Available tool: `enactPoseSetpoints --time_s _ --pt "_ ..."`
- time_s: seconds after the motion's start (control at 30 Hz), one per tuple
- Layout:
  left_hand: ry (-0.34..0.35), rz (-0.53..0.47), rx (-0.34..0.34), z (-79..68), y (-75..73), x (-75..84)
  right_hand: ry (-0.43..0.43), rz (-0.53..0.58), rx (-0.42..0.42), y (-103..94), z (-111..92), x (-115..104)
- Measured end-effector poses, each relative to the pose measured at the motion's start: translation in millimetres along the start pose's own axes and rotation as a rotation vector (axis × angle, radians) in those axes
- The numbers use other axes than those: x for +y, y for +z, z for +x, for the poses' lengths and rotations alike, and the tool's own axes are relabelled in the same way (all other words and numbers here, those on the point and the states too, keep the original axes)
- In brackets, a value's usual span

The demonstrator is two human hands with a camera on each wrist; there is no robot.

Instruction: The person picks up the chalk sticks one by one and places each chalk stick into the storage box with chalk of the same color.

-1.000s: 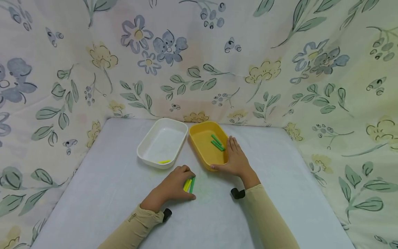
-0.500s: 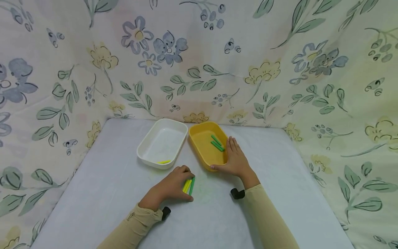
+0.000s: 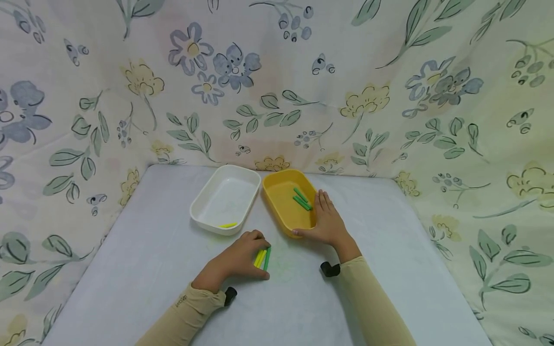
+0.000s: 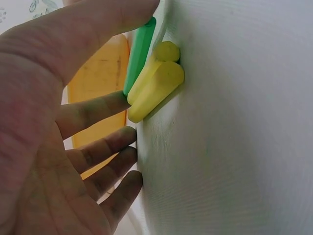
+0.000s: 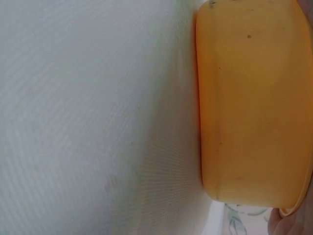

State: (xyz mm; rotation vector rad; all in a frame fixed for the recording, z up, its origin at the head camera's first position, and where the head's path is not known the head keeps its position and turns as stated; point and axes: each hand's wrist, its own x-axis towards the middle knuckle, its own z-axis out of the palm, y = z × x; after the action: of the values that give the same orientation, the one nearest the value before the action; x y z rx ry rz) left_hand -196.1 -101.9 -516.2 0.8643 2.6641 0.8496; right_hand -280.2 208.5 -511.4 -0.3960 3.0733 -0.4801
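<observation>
yellow sticks (image 3: pixel 260 258) partly hidden, sleeve lettering (image 3: pixel 181 301) illegible

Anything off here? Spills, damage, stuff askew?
Two minor things. Faint greenish smudges mark the white cloth beside the left hand, odd on an otherwise plain surface. The right-wrist view shows small dark specks on the orange tray's outer wall; dirt or wear, can't tell. No breakage visible.

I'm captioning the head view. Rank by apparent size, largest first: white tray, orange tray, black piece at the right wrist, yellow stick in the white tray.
1. White tray and orange tray: too alike to rank; the right hand covers part of the latter.
2. Black piece.
3. Yellow stick, smallest.
</observation>
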Motion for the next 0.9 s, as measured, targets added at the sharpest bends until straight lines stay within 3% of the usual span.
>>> enactPoseSetpoints --time_s 0.43,0.7,0.9 --pt "-0.007 -0.058 0.022 -0.7 -1.7 -0.2 0.002 -0.006 -0.012 -2.5 -0.7 -2.2" --pt "-0.032 -0.136 0.089 -3.6 -3.9 3.5 -0.002 -0.008 -0.004 0.2 -1.5 -1.4" --pt "-0.013 -0.138 0.144 -1.7 -3.1 4.1 -0.005 -0.019 -0.005 -0.1 -1.2 -1.1"
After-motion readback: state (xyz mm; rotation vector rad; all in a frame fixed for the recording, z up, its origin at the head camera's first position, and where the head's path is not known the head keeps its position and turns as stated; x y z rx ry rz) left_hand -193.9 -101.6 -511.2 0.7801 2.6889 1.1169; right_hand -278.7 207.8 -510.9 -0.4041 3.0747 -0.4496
